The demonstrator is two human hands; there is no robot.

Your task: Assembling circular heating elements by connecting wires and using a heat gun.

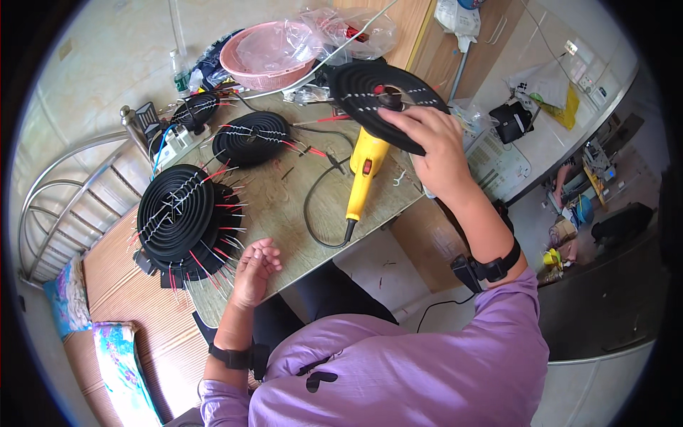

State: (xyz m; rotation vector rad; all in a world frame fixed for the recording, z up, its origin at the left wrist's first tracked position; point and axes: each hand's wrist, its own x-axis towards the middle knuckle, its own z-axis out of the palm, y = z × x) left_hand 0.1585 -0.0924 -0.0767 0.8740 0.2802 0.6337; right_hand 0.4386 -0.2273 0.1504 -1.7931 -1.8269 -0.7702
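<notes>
My right hand point(434, 142) grips the near right edge of a black ridged disc point(356, 89), thumb on top. The disc has a round centre hole and rows of silvery wires across it, and is held tilted above the table. Beneath it lies a yellow power tool point(363, 171) with a red switch and a black cord; the disc hides its front end. My left hand point(257, 267) is over the table's near edge, fingers loosely curled and apart, with nothing in it. Left of it stands a stack of similar black discs point(174, 206) with red and white wire ends sticking out.
More black discs lie flat farther back point(250, 139) and beside a white power strip point(176, 142). A pink basket point(242, 60) with clear plastic bags and a bottle point(179, 75) stand at the table's back. A metal bed frame point(78, 192) borders the left side.
</notes>
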